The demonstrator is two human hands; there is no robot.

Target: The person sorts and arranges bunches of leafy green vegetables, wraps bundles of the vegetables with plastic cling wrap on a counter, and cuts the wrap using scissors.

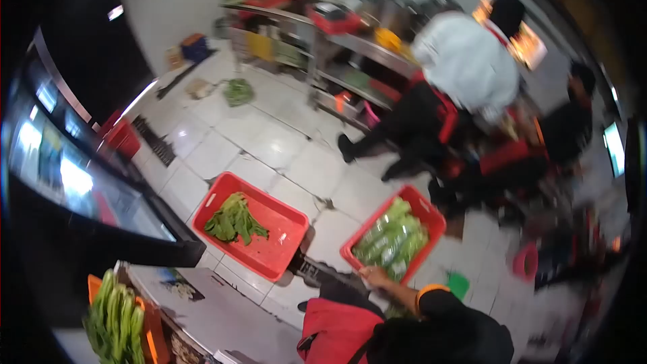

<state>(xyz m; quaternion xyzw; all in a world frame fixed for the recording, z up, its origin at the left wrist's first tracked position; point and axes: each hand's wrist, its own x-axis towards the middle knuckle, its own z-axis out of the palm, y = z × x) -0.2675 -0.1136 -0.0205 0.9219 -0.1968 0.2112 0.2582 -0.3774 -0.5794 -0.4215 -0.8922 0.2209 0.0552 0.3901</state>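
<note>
My right hand [375, 276], below an orange-cuffed black sleeve, is at the near rim of a red plastic crate [431, 219], with its fingers closed over the edge. Inside lie several pale green leafy vegetables [393, 237], some in clear shiny plastic. To the left, a second red crate [286, 246] holds a loose bunch of leafy greens [236, 219] on its left side. A red apron [337, 330] shows at the bottom of the view. My left hand is not in view.
A person in a white top [465, 61] sits by a metal table [323, 34]; others in dark clothes are at right. Left stands a glass-door fridge [67, 168]. Long-stemmed greens [114, 317] lie near the white counter [222, 307]. A green bundle [238, 92] rests on the tiles.
</note>
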